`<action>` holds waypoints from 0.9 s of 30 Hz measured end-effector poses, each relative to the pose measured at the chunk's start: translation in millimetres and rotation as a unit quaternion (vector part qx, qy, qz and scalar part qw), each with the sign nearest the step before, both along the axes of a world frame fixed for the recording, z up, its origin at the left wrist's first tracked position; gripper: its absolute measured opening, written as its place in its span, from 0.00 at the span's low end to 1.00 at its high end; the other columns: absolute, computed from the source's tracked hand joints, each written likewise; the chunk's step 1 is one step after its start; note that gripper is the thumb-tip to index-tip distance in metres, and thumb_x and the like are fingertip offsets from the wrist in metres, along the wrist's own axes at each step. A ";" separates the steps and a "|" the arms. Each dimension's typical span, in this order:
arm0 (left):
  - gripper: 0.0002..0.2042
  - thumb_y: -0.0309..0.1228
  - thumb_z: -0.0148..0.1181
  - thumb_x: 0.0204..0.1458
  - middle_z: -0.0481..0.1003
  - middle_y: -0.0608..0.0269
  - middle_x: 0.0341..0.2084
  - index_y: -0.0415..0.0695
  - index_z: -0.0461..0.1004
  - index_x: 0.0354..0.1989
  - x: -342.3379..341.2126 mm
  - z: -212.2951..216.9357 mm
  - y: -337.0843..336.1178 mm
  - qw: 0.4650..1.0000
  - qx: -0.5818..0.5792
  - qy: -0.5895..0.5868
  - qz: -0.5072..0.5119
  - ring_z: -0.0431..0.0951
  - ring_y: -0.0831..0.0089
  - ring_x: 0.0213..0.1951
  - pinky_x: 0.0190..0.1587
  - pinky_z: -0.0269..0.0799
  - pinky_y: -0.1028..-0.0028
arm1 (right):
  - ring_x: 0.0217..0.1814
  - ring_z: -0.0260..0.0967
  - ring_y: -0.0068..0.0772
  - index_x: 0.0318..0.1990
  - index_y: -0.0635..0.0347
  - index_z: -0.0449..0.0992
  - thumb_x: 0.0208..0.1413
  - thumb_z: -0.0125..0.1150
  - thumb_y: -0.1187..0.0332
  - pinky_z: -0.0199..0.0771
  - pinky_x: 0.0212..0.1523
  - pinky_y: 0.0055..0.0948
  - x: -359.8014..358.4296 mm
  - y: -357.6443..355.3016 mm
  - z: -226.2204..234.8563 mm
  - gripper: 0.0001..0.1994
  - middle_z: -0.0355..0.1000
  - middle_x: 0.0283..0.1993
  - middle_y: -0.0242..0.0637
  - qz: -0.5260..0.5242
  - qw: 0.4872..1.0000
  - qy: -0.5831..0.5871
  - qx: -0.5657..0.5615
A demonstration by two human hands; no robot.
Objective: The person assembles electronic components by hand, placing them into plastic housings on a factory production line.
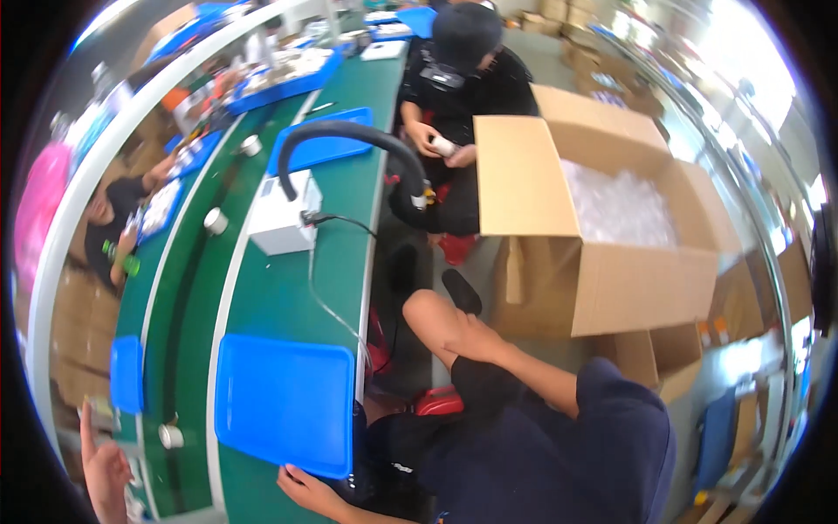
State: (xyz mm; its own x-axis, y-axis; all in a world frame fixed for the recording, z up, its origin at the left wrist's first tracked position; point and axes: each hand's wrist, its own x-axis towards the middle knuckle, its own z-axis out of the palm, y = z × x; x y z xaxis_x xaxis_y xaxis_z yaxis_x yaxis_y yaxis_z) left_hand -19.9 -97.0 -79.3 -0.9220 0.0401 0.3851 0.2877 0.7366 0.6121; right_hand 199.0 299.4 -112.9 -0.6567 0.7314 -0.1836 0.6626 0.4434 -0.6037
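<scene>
My left hand (pixel 307 491) lies at the near edge of a blue tray (pixel 284 406), its fingers loosely stretched beside the rim and holding nothing. The tray's inside is bare, and it sits on the green work table (pixel 292 293). My right hand (pixel 476 339) rests flat on my bare leg just below the knee (pixel 425 310), with nothing held in it. White cups or roll-like pieces (pixel 216 221) stand on the green conveyor belt (pixel 188 306) left of the tray.
Ahead, a person in black (pixel 467 61) holds a small white cylinder (pixel 443 146). A white box-shaped machine (pixel 288 214) with a black hose (pixel 349 129) stands on the table. On the right is an open carton (pixel 646 288) with clear plastic. Another person's hand (pixel 106 476) points up at lower left.
</scene>
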 end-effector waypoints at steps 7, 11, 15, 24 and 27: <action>0.18 0.37 0.47 0.66 0.74 0.42 0.42 0.30 0.72 0.45 18.9 15.4 -21.6 1.000 -0.029 -0.010 0.002 0.73 0.49 0.44 0.51 0.68 0.61 | 0.53 0.67 0.59 0.66 0.69 0.56 0.48 0.65 0.45 0.70 0.52 0.52 -30.3 -27.6 -34.0 0.46 0.64 0.55 0.54 -0.045 0.976 0.051 0.207; 0.16 0.35 0.48 0.65 0.74 0.42 0.43 0.31 0.72 0.44 25.4 40.6 -7.9 0.999 -0.024 -0.022 0.016 0.73 0.48 0.45 0.51 0.68 0.60 | 0.55 0.65 0.64 0.66 0.70 0.54 0.52 0.63 0.46 0.69 0.55 0.53 -41.3 -14.0 -63.4 0.44 0.63 0.57 0.57 -0.019 0.983 0.049 0.175; 0.15 0.34 0.49 0.65 0.73 0.43 0.41 0.31 0.72 0.44 34.1 45.9 -5.0 0.997 -0.007 -0.021 0.070 0.73 0.48 0.44 0.51 0.68 0.60 | 0.54 0.66 0.64 0.65 0.69 0.56 0.52 0.63 0.45 0.69 0.54 0.51 -45.7 1.1 -70.3 0.43 0.65 0.55 0.61 0.025 0.996 0.046 0.078; 0.16 0.34 0.53 0.62 0.72 0.48 0.40 0.32 0.71 0.48 38.5 64.1 14.1 0.995 0.016 -0.074 0.071 0.72 0.56 0.41 0.49 0.67 0.61 | 0.55 0.67 0.62 0.55 0.68 0.70 0.55 0.60 0.50 0.67 0.58 0.48 -65.9 22.8 -71.7 0.30 0.68 0.53 0.61 0.054 0.996 0.063 0.033; 0.16 0.35 0.55 0.61 0.72 0.50 0.40 0.33 0.70 0.50 51.6 75.7 -4.5 0.994 0.011 -0.080 0.072 0.71 0.59 0.40 0.48 0.67 0.62 | 0.56 0.69 0.59 0.53 0.71 0.72 0.56 0.57 0.47 0.67 0.59 0.44 -78.0 35.5 -66.7 0.31 0.70 0.53 0.61 0.106 0.993 0.026 -0.051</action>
State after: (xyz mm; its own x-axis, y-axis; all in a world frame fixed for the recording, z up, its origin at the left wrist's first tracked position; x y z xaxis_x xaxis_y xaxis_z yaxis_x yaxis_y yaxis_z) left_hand 31.7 -101.5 -3.5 -0.9670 -0.1033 0.2328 0.0781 0.7497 0.6572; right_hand 121.0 334.9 -179.6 -0.8046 0.5552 -0.2108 0.5272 0.5044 -0.6839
